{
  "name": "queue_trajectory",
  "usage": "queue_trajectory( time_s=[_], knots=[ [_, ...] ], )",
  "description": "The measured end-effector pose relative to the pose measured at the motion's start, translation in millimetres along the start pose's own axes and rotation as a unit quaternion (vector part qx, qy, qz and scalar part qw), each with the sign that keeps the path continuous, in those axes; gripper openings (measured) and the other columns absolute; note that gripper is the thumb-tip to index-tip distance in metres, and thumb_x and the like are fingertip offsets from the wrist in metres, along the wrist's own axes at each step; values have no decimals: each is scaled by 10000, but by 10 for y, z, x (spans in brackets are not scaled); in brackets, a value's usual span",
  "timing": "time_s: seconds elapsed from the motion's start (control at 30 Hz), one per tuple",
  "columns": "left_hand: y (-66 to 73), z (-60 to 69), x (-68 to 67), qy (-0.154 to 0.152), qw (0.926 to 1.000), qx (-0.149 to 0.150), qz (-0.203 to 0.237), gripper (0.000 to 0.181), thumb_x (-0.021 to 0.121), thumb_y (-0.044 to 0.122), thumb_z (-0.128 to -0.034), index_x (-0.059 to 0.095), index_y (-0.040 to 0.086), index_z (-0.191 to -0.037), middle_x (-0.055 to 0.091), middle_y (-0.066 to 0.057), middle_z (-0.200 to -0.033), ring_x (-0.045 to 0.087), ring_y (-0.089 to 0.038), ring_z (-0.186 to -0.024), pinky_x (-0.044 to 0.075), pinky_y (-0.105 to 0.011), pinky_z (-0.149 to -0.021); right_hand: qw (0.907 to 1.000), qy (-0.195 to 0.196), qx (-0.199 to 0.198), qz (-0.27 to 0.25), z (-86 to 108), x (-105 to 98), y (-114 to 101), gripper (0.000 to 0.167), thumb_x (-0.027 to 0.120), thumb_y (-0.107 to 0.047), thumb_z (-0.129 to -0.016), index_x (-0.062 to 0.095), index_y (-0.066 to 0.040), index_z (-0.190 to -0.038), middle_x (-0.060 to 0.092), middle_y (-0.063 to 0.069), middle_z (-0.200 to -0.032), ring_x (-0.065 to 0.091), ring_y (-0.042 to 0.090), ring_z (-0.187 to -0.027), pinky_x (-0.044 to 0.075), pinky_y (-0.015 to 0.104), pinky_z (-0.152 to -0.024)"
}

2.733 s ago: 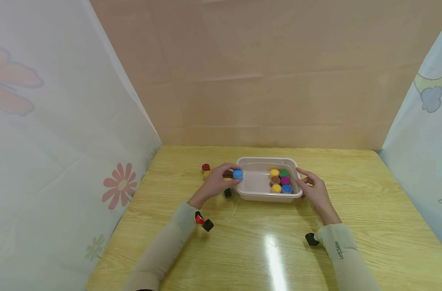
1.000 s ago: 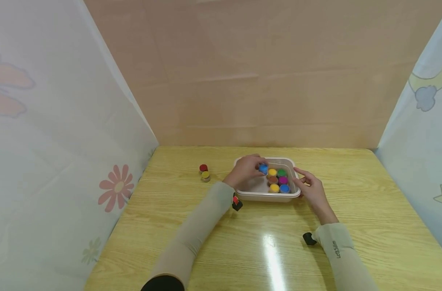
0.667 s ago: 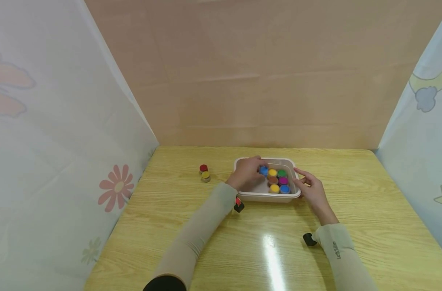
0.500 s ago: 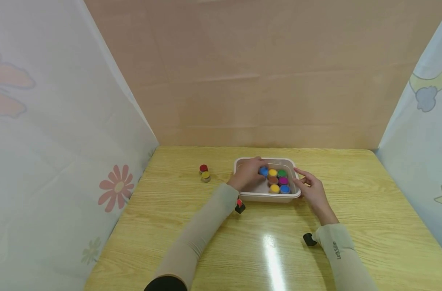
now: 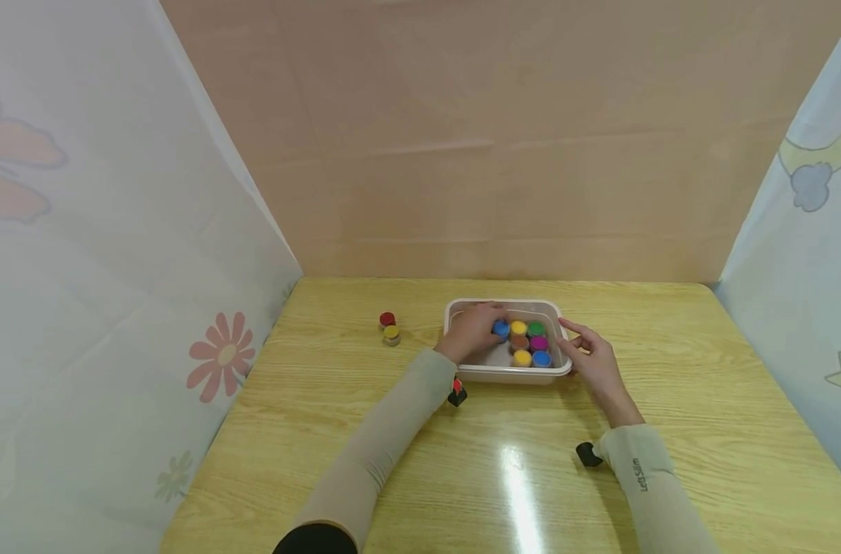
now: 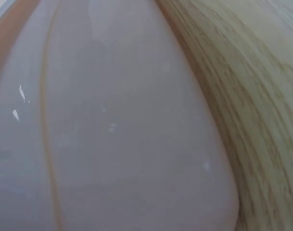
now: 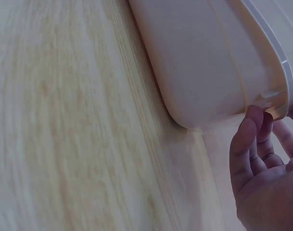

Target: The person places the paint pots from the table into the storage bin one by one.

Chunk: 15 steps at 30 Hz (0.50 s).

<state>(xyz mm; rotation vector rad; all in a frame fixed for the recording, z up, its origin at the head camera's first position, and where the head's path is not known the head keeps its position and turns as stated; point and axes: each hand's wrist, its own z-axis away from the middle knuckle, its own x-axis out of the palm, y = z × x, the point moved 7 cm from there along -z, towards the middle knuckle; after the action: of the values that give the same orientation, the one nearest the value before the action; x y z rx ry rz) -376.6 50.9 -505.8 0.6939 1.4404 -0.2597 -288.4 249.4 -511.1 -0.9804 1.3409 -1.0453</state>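
Observation:
The pale plastic tub [image 5: 510, 375] stands on the table with several coloured-lid jars in its right part. My left hand [image 5: 472, 329] reaches inside over its left part, thumb and fingers around a blue-lidded jar [image 5: 501, 331] beside a yellow-lidded one [image 5: 518, 328]. At the tub's right end, my right hand [image 5: 595, 368] grips the rim. The right wrist view shows curled fingers of that hand [image 7: 269, 168] under the lip of the tub [image 7: 199, 62]. Only the tub's outer wall [image 6: 132, 115] and some table show in the left wrist view; the left hand is hidden there.
Left of the tub, a red-lidded jar [image 5: 388, 320] and a yellow-lidded jar [image 5: 392, 335] stand on the wooden table [image 5: 309, 400]. A brown sheet [image 5: 489, 154] hangs behind the table, and patterned cloths hang at both sides.
My left hand has carried the blue-lidded jar rightward from the tub's left rim and lowered it inside. The dark-lidded jar seen left of the tub is out of sight. My right hand stays on the rim.

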Motion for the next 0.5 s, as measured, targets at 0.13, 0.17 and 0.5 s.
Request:
queue_trajectory(
  time_s=[0.13, 0.17, 0.5],
  knots=[
    [-3, 3, 23, -85, 9998, 31, -177, 325, 756, 284, -966, 699, 260, -1285, 633, 55, -1414, 596, -170, -1307, 483, -352, -1117, 10000, -20, -35, 32, 98, 29, -165, 539, 658, -150, -1026, 485, 28, -1504, 592, 78, -856, 543, 99, -601, 584, 332, -550],
    [-8, 4, 27, -107, 9998, 7, -148, 326, 759, 279, -964, 700, 266, -1284, 627, 61, -1420, 590, -166, -1313, 479, -345, -1120, 10000, -23, -33, 50, 116, 35, -191, 539, 658, -147, -1025, 485, 29, -1504, 590, 79, -857, 540, 98, -602, 582, 326, -549],
    [6, -4, -21, 39, 10000, -14, 80, 302, 768, 202, -953, 708, 255, -1244, 634, 42, -1377, 612, -167, -1261, 504, -344, -1089, 9999, -32, 17, 145, 130, 17, -272, 542, 648, -158, -1032, 475, 15, -1515, 578, 82, -878, 538, 102, -630, 588, 307, -578]
  ],
)
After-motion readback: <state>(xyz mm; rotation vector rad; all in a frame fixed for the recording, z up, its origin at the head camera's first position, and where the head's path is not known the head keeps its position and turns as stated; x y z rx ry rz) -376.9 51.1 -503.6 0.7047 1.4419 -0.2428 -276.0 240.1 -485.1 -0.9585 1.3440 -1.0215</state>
